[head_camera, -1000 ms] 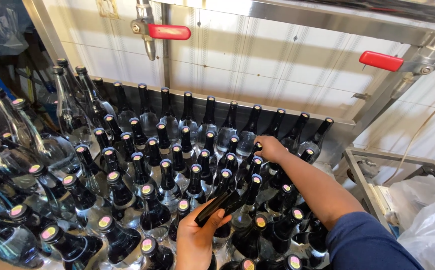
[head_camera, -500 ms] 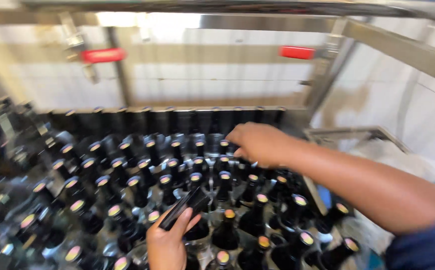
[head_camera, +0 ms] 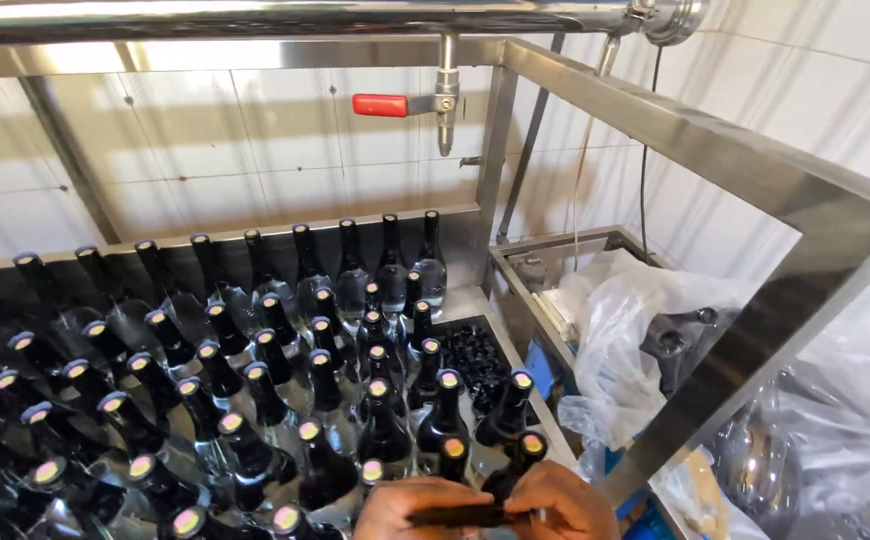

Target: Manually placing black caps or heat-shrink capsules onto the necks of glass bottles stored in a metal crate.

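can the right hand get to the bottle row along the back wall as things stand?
Probably, but not freely: the right hand sits at the near edge sharing a dark item with the left hand, and must pass over packed bottles to the back row.

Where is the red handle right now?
The red handle is up top in the head view, on the steel pipe, above the back row of bottles.

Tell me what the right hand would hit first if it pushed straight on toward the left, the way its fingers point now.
Probably the left hand: the right hand points at it, both gripping a dark slim object between them. Beyond that stand the capped bottles, though depth is unclear.
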